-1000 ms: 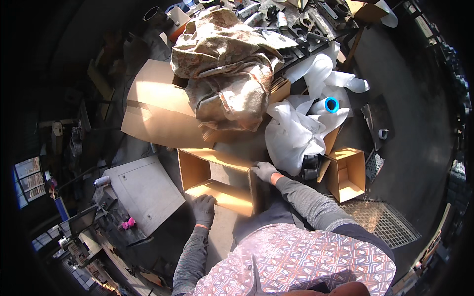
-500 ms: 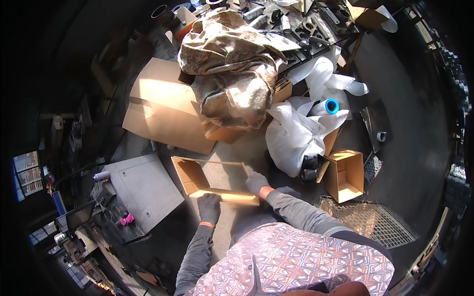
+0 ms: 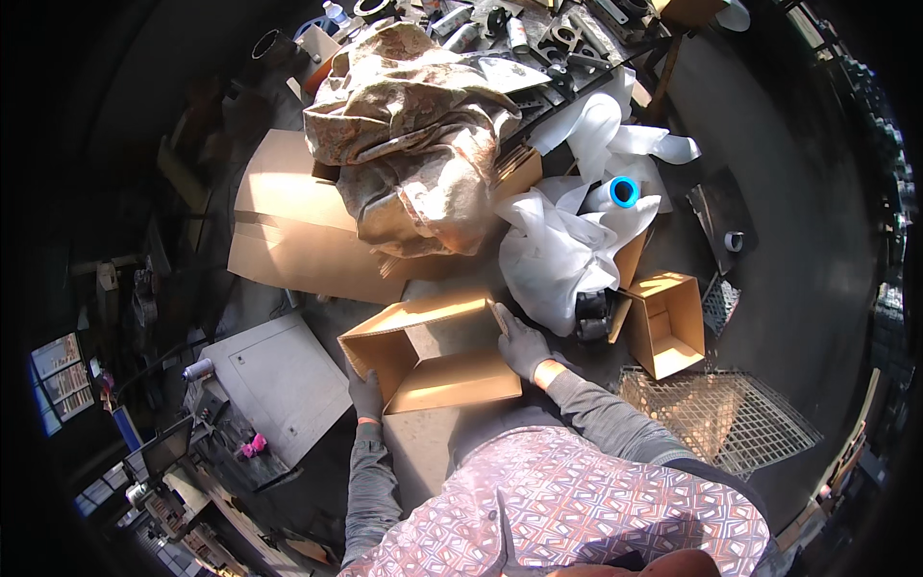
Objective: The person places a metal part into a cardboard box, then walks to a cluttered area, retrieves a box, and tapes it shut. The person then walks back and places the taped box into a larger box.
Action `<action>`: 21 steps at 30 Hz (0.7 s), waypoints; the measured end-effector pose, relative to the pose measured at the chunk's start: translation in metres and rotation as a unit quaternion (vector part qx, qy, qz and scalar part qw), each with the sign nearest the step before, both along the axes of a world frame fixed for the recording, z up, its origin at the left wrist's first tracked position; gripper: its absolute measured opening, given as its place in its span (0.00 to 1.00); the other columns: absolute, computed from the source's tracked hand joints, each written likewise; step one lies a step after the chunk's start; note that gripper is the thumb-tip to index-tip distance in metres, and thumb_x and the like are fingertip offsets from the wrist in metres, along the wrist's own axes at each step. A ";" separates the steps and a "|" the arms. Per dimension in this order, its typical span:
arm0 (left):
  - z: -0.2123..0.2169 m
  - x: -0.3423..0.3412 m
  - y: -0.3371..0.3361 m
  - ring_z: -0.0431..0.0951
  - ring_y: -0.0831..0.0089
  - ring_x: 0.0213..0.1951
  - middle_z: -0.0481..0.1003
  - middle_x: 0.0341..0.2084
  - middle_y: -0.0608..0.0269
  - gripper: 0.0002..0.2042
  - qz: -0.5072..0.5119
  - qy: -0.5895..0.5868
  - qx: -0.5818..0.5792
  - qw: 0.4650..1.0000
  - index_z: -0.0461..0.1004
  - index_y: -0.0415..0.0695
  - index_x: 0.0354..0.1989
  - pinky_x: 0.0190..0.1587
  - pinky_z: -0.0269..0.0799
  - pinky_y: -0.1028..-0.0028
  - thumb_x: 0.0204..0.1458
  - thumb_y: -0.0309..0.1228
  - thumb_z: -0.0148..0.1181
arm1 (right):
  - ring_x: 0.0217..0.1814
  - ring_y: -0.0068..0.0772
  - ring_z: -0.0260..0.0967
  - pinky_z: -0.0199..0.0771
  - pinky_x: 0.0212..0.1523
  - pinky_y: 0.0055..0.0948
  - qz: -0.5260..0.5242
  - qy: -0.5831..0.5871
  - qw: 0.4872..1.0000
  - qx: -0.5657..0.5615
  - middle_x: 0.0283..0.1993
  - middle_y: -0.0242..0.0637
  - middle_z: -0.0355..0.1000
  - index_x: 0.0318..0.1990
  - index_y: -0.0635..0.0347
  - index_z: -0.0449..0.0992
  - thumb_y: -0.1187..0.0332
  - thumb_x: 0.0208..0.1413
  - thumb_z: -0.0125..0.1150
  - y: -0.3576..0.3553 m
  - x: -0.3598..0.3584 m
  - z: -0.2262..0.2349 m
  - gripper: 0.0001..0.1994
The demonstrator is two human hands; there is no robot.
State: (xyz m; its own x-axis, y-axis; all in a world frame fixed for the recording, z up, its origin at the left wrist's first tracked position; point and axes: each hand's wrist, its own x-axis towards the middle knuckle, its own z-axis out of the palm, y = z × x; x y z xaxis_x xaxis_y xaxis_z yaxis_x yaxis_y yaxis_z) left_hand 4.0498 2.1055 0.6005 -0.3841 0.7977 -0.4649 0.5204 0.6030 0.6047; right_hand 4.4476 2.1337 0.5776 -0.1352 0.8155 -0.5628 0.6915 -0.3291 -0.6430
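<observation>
In front of me is a brown cardboard box (image 3: 457, 382) with its four walls spread into a frame; the grey floor shows through its middle. My left hand (image 3: 365, 394), in a dark grey glove, grips the box's near left corner. The right hand (image 3: 524, 348), gloved the same way, holds the right wall, fingers at its upper edge. Parts of the fingers are hidden behind the cardboard.
Beyond the box lie a large flat cardboard sheet (image 3: 288, 226) and a crumpled stained cloth (image 3: 413, 125). White foam wrap (image 3: 548, 250), a second open box (image 3: 665, 327) and a wire mesh (image 3: 760, 413) are at right. A grey cabinet (image 3: 279, 375) stands left.
The box has opened from a flatter shape into a wide frame. My left hand has shifted left from the near edge to the corner; the right hand has moved slightly right.
</observation>
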 end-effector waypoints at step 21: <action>-0.074 0.115 -0.024 0.77 0.60 0.49 0.64 0.66 0.41 0.33 -0.389 0.551 -0.181 0.715 0.56 0.29 0.72 0.51 0.74 0.71 0.59 0.28 0.52 | 0.49 0.52 0.80 0.82 0.38 0.48 0.116 -0.159 0.981 -0.004 0.67 0.52 0.68 0.77 0.70 0.50 0.66 0.63 0.53 -0.010 -0.052 -0.038 0.37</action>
